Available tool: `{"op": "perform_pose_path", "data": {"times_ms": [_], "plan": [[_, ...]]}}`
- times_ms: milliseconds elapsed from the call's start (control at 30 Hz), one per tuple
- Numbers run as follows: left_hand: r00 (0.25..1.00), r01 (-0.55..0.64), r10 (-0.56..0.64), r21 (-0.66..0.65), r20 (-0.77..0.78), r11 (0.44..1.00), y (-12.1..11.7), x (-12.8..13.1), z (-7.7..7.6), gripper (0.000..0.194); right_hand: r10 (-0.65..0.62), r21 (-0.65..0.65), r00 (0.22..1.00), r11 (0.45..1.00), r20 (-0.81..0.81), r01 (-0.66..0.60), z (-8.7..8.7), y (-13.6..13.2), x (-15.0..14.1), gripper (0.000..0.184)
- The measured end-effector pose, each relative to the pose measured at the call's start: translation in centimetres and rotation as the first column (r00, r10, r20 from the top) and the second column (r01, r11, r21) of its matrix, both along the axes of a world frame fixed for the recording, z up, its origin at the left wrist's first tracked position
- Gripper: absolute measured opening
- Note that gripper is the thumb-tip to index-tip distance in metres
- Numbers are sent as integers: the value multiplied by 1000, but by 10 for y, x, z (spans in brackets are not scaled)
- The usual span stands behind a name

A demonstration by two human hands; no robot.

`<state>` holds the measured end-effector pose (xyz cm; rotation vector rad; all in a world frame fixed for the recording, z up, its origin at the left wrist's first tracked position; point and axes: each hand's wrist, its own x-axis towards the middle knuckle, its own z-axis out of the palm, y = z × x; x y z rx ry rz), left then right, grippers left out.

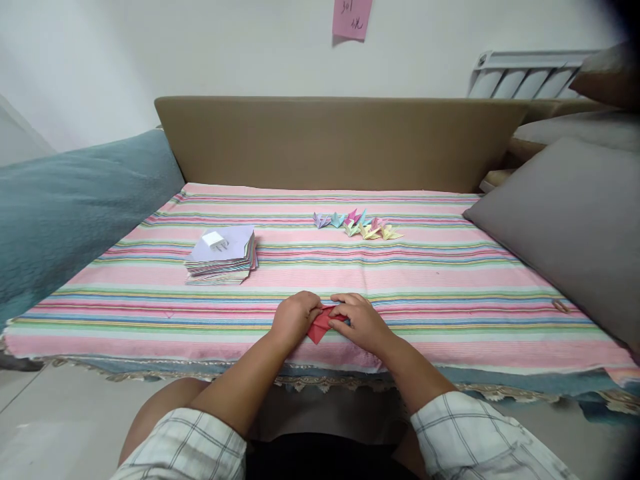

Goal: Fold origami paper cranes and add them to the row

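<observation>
A red sheet of origami paper [319, 328], folded to a point towards me, lies on the striped cloth [320, 273] near its front edge. My left hand [299, 315] is closed on the paper's left side, fingers bent and pressed to it. From the right, my right hand [357, 320] has its thumb and fingers pinched on the upper right part of the same paper. Both hands cover parts of the paper, so its full shape is hidden. Beyond them sits a group of several folded paper cranes [353, 223] in purple, blue, pink and yellow.
Left of my hands stands a stack of paper squares [223, 257], a white plug adapter [215, 241] on top. A grey cushion [565, 220] leans at the right, with a small brown ring-like item [561, 306] near it. A blue-covered armrest [90, 193] borders the left.
</observation>
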<state>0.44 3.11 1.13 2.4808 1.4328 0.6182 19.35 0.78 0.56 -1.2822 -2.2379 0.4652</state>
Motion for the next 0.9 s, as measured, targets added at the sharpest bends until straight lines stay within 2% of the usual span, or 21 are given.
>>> {"op": "perform_pose_path", "data": {"times_ms": [167,267,333,433,700,900], "plan": [[991,132,-133,71,9,989,1,-6,-3,16,1,22,998,1000,-63,0,-1,0,-1,10],[986,168,-167,102,-23,980,1,-7,-3,19,38,73,994,997,-102,-30,-1,-1,-1,21],[983,183,-179,103,-44,978,1,-7,-2,19,70,103,995,993,-76,-62,-1,-1,0,29],[980,199,-196,90,-39,976,3,-8,-1,17,94,121,995,988,-16,-91,-1,-1,1,31],[961,257,-259,36,100,966,7,-19,2,18,88,119,995,989,38,-92,-1,0,3,34],[948,308,-315,107,53,945,4,-28,4,30,92,132,994,986,56,-99,-1,0,3,33]]}}
